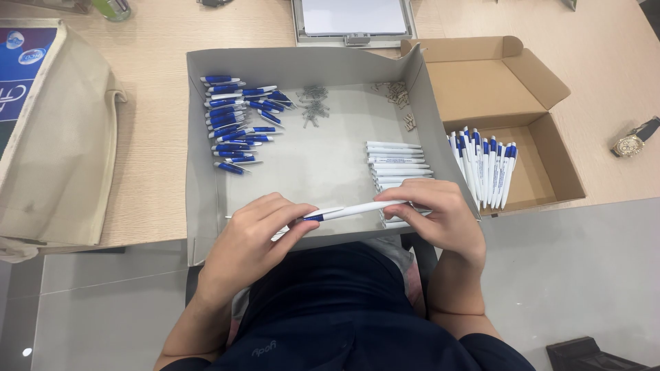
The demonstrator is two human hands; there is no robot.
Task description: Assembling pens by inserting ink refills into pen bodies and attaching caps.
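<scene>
**Hands holding a pen over a grey tray**

Both hands meet at the near edge of a shallow grey tray [206,206]. From my remote seat I see the left hand [258,233] curled closed, its fingers pinching the blue-tipped end of a white pen [354,210]. The right hand [436,216] grips the other end of the same pen, fingers wrapped over it. The pen lies almost level between them, just above the tray's front wall.

Inside the tray, a heap of blue pen parts [237,120] fills the far left corner. A small cluster of metal springs [313,104] sits near the middle of the far side. A stack of white barrels [399,161] lies just beyond the right hand.

To the right, an open cardboard box [543,148] on the wooden surface [151,69] holds a row of finished pens [485,172]. A wristwatch [632,141] rests further right.
</scene>
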